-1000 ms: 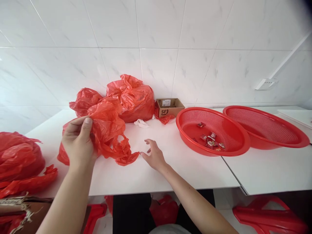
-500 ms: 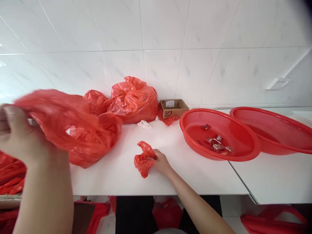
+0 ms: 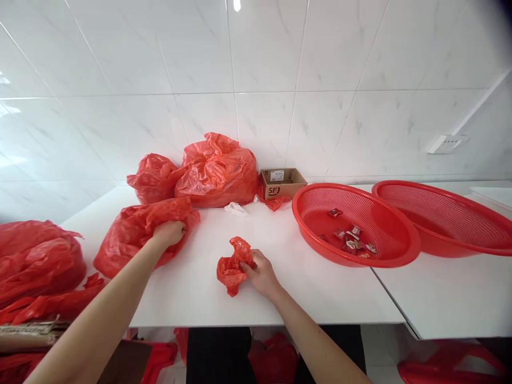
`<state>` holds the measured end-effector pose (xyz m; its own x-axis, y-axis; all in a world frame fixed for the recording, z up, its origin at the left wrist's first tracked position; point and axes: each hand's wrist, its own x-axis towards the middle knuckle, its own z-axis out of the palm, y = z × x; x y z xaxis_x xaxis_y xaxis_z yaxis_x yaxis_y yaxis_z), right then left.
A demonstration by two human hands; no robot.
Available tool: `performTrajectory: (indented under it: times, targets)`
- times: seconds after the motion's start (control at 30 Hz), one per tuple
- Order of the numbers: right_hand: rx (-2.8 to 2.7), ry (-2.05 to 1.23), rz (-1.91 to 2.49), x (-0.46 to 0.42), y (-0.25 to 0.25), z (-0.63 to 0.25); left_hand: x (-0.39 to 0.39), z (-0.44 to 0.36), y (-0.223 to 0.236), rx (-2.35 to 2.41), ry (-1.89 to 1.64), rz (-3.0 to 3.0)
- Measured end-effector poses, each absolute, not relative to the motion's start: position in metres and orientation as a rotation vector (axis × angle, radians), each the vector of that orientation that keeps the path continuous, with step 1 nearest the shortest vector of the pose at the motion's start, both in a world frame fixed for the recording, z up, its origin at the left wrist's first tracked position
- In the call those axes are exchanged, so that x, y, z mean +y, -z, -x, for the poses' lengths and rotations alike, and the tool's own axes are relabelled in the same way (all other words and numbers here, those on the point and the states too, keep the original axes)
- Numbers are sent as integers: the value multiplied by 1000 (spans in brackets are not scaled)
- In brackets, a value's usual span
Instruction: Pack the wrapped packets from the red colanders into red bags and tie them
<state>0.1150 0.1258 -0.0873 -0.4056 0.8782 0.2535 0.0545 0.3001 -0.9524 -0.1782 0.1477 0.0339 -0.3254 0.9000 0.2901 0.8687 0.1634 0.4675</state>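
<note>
My left hand (image 3: 168, 233) is closed on a large crumpled red plastic bag (image 3: 132, 234) that lies on the white table (image 3: 200, 288). My right hand (image 3: 261, 273) pinches a small scrunched red plastic bag (image 3: 232, 265) near the table's front middle. The two bags lie apart. To the right stands a red mesh basket (image 3: 394, 250) with several small wrapped sweets (image 3: 352, 240) in it.
Two full red bags (image 3: 218, 170) sit against the tiled wall, with a small cardboard box (image 3: 282, 182) beside them. A second red basket (image 3: 452, 224) stands at the far right. More red bags (image 3: 36, 261) are piled at the left edge, and a white scrap (image 3: 236, 208) lies near the box.
My left hand swung the large red bag up to the left, then set it down on the table further back. My right hand closed on a small red bag and stays there.
</note>
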Motion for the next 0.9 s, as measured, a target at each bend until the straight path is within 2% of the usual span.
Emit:
performTrajectory:
  times: [0.17, 0.3, 0.4, 0.5, 0.63, 0.9]
  targets:
    - [-1669, -1159, 854, 128, 87, -115, 148, 171, -42, 2387, -694, -1793]
    - [-1582, -1136, 900, 128, 87, -116, 121, 118, -53, 2307, -803, -1942]
    - [-1534, -1104, 942, 127, 84, -118, 93, 63, -37, 2095, -897, -2006]
    - [-1493, -1027, 943, 124, 78, -126, 75, 29, -5, 1915, -935, -1809]
    - [-1415, -967, 920, 116, 70, -160, 63, 38, 28, 1815, -1039, -1486]
    - [-1117, -1195, 1016, 91, 86, -224, 37, 59, 49, 1741, -1148, -1134]
